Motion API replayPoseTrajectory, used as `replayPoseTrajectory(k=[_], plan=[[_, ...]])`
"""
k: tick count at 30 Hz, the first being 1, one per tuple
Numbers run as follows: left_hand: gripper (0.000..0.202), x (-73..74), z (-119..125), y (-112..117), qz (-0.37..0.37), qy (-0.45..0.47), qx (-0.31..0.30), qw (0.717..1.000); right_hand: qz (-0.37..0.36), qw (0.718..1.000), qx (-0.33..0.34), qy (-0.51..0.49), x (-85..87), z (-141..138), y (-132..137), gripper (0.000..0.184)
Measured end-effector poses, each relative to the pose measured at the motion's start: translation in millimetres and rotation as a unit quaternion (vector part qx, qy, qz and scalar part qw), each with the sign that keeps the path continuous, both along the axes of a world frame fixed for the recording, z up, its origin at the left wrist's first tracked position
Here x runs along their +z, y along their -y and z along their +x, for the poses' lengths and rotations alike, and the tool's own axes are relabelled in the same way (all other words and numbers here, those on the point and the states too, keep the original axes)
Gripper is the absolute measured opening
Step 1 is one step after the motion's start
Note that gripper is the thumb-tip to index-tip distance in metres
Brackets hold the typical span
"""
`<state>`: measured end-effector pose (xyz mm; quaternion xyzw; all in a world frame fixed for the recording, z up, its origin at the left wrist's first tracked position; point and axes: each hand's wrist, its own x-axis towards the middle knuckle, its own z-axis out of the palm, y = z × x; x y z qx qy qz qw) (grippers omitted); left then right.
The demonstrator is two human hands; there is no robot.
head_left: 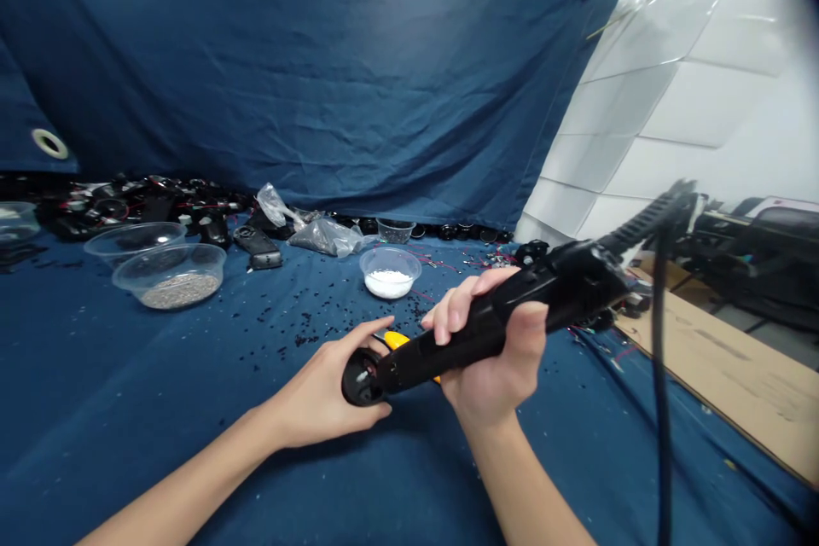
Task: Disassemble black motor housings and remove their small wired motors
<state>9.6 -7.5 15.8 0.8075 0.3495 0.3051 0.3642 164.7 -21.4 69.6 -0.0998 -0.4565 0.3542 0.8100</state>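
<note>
My right hand (490,358) is wrapped round a long black corded handle (473,328), tilted up to the right, with a ribbed sleeve where its cable leaves the top. At the handle's low end, my left hand (323,388) curls its fingers and thumb round a round black housing (362,377) with an open, hollow face. Something small and pale shows inside it. Housing and handle meet or overlap; I cannot tell whether they are joined. A yellow object (397,340), mostly hidden, shows behind the handle.
A clear bowl of white bits (389,283) stands ahead, and a bowl of small grey pieces (182,288) at left. Small black parts litter the blue cloth. Plastic bags (326,236) and heaped black parts (147,205) lie behind. A black cable (662,375) hangs at right, before cardboard (735,367).
</note>
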Motion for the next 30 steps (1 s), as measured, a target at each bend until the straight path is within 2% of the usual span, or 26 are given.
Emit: replayPoseTrajectory(k=[4, 9, 11, 15, 18, 23, 30], plan=[[0.07, 0.8, -3.6, -3.4, -0.014, 0.02, 0.012, 1.0, -0.042, 0.997, -0.05, -0.05, 3.7, 5.9, -4.9, 0.04], [0.065, -6.2, -2.4, -7.4, -0.074, 0.077, 0.006, 0.994, -0.135, 0.977, -0.071, -0.152, 5.0, 17.3, -16.8, 0.044], [0.068, -8.3, -2.7, -10.6, -0.09, 0.11, 0.0, 0.99, -0.162, 0.967, -0.054, -0.187, 5.0, 21.9, -21.0, 0.042], [0.072, -9.3, -3.7, -13.1, -0.093, 0.123, 0.0, 0.988, -0.179, 0.955, 0.025, -0.233, 5.0, 27.7, -25.5, 0.036], [0.065, -8.2, -2.0, -8.7, -0.064, 0.091, 0.013, 0.994, -0.177, 0.955, 0.055, -0.229, 5.7, 26.7, -23.9, 0.033], [0.055, -7.0, 2.1, -1.1, 0.043, 0.038, 0.059, 0.997, -0.126, 0.982, 0.014, -0.139, 7.4, 19.2, -14.7, 0.033], [0.055, -9.0, 0.2, -0.4, 0.112, 0.006, 0.058, 0.992, -0.092, 0.993, 0.001, -0.074, 9.8, 16.8, -6.7, 0.032]])
